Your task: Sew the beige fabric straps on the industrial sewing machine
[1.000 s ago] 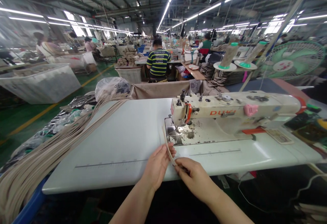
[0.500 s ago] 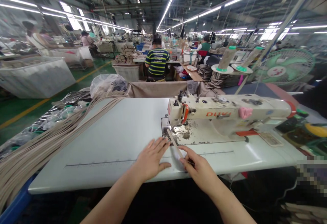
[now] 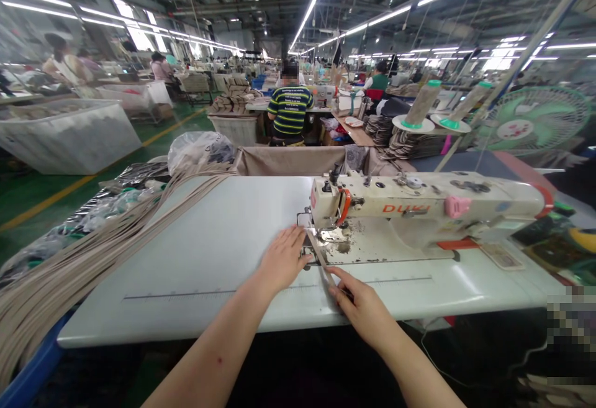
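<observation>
Head view: narrow beige fabric strip [image 3: 321, 262] on white desk [image 3: 209, 253], far end at sewing machine [image 3: 419, 209] foot, stitching seemingly unstarted. Left hand [image 3: 282, 259] flat, fingers spread beside it; right hand [image 3: 361, 305] fingers pinch near end.

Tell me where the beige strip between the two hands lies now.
The beige strip lies on the white table, running from the sewing machine toward the right hand, beside the left hand.

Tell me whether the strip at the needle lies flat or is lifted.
Flat: the strip lies along the machine bed, left hand beside it, right hand pressing its near end down.
</observation>
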`<act>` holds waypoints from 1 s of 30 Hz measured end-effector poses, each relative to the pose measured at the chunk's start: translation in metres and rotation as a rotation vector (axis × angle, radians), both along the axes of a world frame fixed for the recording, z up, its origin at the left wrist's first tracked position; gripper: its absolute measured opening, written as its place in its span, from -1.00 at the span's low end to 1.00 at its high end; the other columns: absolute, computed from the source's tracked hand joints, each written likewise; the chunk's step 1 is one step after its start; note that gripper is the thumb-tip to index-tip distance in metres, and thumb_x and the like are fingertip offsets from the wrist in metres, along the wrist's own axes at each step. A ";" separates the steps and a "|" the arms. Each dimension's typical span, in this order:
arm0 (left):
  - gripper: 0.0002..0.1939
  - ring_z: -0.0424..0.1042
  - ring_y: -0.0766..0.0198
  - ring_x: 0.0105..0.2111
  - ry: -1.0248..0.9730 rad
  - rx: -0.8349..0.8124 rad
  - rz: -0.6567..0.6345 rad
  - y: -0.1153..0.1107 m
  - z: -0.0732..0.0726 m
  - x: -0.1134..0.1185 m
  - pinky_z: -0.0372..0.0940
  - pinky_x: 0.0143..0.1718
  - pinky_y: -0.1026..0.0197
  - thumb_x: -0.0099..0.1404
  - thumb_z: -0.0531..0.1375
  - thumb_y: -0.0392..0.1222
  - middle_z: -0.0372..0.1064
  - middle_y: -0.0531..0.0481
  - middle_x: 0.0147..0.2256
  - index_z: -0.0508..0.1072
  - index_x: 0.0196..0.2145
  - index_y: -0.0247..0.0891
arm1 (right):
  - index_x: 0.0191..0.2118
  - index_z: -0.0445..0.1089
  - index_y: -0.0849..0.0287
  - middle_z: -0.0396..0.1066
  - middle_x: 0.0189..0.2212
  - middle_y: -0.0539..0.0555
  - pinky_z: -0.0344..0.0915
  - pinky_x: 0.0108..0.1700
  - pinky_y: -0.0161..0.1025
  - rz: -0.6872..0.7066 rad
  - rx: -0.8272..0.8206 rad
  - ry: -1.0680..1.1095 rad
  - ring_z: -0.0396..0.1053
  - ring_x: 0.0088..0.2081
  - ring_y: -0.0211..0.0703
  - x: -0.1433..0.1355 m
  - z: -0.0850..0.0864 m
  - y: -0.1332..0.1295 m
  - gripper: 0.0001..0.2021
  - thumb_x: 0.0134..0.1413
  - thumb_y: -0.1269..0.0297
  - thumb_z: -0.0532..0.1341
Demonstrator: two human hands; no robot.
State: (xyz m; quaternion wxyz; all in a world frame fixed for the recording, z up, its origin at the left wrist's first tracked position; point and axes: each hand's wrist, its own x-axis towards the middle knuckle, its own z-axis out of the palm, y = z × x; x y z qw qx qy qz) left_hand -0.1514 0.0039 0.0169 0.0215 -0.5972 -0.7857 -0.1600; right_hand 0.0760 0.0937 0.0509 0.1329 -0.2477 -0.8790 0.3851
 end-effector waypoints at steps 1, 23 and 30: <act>-0.31 -0.03 0.04 0.44 -0.016 -0.013 -0.045 0.002 0.000 0.004 -0.12 0.45 -0.05 0.50 0.00 0.12 0.00 -0.20 0.43 0.07 0.41 -0.33 | 0.21 0.36 0.05 0.46 -0.42 -0.04 0.35 -0.25 -0.22 -0.005 0.009 -0.018 0.43 -0.37 -0.13 -0.001 0.000 0.000 -0.59 0.29 0.17 0.13; -0.44 -0.10 -0.20 0.43 -0.009 -0.101 -0.075 0.000 -0.003 0.010 -0.23 0.34 -0.55 0.51 -0.06 0.15 0.02 0.03 0.43 0.11 0.40 0.08 | 0.19 0.38 0.16 0.59 -0.24 0.11 0.38 -0.15 -0.16 -0.120 0.169 -0.183 0.54 -0.25 -0.03 -0.025 -0.007 0.001 -0.62 0.29 0.31 0.17; -0.45 -0.06 -0.22 0.41 -0.002 -0.096 -0.062 0.004 0.001 0.012 -0.18 0.32 -0.57 0.51 -0.06 0.15 0.05 0.00 0.41 0.14 0.38 0.09 | 0.25 0.32 0.21 0.57 -0.06 0.20 0.40 -0.05 -0.09 -0.125 0.180 -0.220 0.55 -0.11 0.05 -0.028 -0.013 0.001 -0.57 0.31 0.33 0.13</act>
